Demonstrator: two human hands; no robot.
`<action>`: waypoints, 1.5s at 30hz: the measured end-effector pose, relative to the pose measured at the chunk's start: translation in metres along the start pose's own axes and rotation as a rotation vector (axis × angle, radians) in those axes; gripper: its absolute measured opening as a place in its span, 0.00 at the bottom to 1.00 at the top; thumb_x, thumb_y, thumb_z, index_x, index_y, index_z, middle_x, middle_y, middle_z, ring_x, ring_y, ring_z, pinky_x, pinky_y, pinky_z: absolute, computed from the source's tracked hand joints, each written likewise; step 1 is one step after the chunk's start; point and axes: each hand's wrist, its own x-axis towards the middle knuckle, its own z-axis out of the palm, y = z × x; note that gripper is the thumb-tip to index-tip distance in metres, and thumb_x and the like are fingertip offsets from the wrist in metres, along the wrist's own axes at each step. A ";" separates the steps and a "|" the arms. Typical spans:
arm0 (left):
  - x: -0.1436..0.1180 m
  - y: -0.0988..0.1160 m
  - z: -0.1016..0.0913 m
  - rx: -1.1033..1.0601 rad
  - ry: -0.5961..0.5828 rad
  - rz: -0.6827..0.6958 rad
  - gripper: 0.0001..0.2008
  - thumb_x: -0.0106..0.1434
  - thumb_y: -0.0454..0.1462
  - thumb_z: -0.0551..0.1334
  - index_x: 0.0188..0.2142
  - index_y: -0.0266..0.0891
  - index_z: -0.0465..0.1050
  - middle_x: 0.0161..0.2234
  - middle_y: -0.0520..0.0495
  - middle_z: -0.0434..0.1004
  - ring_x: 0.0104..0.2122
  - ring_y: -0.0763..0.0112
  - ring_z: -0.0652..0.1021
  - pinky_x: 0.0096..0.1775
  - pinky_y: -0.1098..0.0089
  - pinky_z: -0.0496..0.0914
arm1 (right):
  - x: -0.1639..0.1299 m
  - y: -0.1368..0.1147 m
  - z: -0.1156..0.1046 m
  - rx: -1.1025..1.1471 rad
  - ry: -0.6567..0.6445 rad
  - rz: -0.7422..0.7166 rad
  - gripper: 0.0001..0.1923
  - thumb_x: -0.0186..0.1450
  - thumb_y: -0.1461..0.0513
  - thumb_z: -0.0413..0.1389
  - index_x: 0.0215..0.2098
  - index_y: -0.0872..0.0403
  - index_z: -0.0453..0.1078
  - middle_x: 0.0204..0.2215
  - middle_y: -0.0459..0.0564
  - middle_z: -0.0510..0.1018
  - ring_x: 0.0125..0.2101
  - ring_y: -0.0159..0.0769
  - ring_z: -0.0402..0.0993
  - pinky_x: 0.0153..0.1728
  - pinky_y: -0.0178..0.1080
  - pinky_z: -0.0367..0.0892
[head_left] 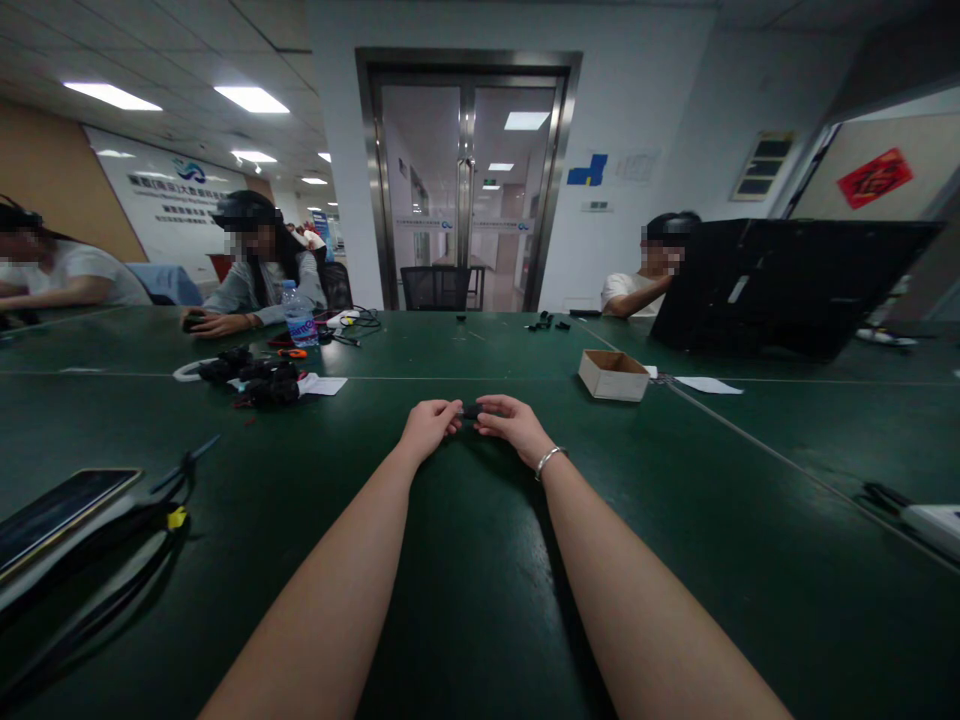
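Observation:
A small black object point(471, 411) is held between my two hands just above the green table point(480, 500); its kind is too small to make out. My left hand point(432, 428) is closed, thumb and fingertips pinching the near-left end. From the other side my right hand point(517, 424), below a silver bracelet on the wrist, has its fingers closed around the right end. The fingertips of both hands almost meet and hide parts of the object.
Ahead to the right stands an open cardboard box point(613, 377). A tangle of black parts point(259, 378) and a water bottle point(300, 318) are to the left. A phone point(64, 515) and cables lie near left. A large monitor point(787, 285) stands right; people sit across the table.

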 end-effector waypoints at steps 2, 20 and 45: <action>0.000 0.000 0.000 0.000 0.002 -0.013 0.21 0.58 0.52 0.56 0.32 0.34 0.74 0.25 0.46 0.75 0.23 0.73 0.72 0.25 0.74 0.65 | 0.000 0.000 0.000 -0.009 -0.003 -0.002 0.15 0.55 0.73 0.61 0.39 0.57 0.71 0.38 0.51 0.74 0.28 0.29 0.76 0.30 0.30 0.75; -0.008 0.013 0.000 -0.018 -0.005 0.061 0.16 0.56 0.47 0.60 0.34 0.36 0.73 0.29 0.46 0.74 0.28 0.71 0.73 0.27 0.74 0.65 | -0.003 -0.006 0.004 0.034 0.027 0.041 0.10 0.59 0.73 0.58 0.38 0.59 0.71 0.31 0.49 0.76 0.25 0.28 0.76 0.26 0.26 0.74; -0.007 0.018 0.003 -0.095 -0.004 -0.063 0.19 0.61 0.46 0.54 0.43 0.36 0.69 0.25 0.49 0.69 0.20 0.76 0.67 0.22 0.76 0.59 | -0.003 -0.006 0.003 0.062 0.034 0.027 0.09 0.60 0.74 0.56 0.37 0.59 0.71 0.25 0.48 0.76 0.23 0.28 0.75 0.24 0.26 0.73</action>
